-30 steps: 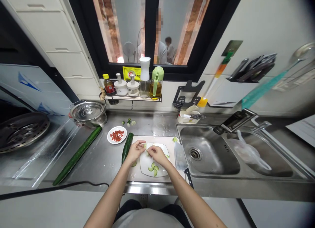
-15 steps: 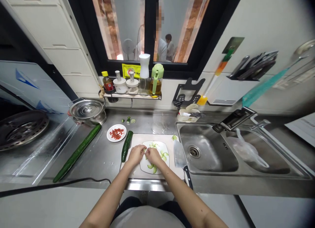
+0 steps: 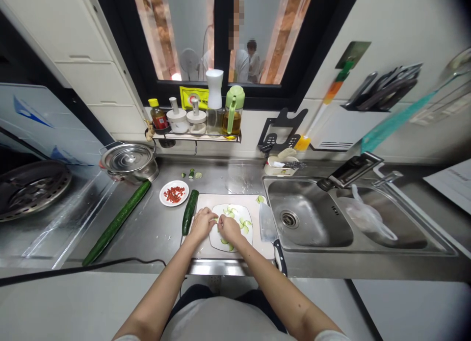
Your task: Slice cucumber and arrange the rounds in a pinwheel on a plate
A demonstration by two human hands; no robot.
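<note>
My left hand (image 3: 201,224) is over the left edge of a squarish white plate (image 3: 241,245), with its fingers pinched. Beside it my right hand (image 3: 228,229) is curled above the plate, fingertips close to the left ones. A thin pale-green cucumber slice (image 3: 217,220) shows between the fingertips, partly hidden by them. Fanned cucumber slices (image 3: 245,226) lie in small groups on the plate, some half covered by my right hand. Under the plate is a pale cutting board (image 3: 204,252). A cut cucumber (image 3: 190,213) rests at the board's left edge, and a cleaver (image 3: 268,223) at its right.
A small plate of chopped red pieces (image 3: 174,193) stands left of the board. Farther left are a whole cucumber (image 3: 117,223) and a lidded steel pot (image 3: 129,160). A double sink (image 3: 312,213) is on the right. Bottles stand on a shelf (image 3: 196,136) below the window.
The view has tilted slightly, so the counter appears a little higher. Both hands stay together over the plate, with only small finger movements.
</note>
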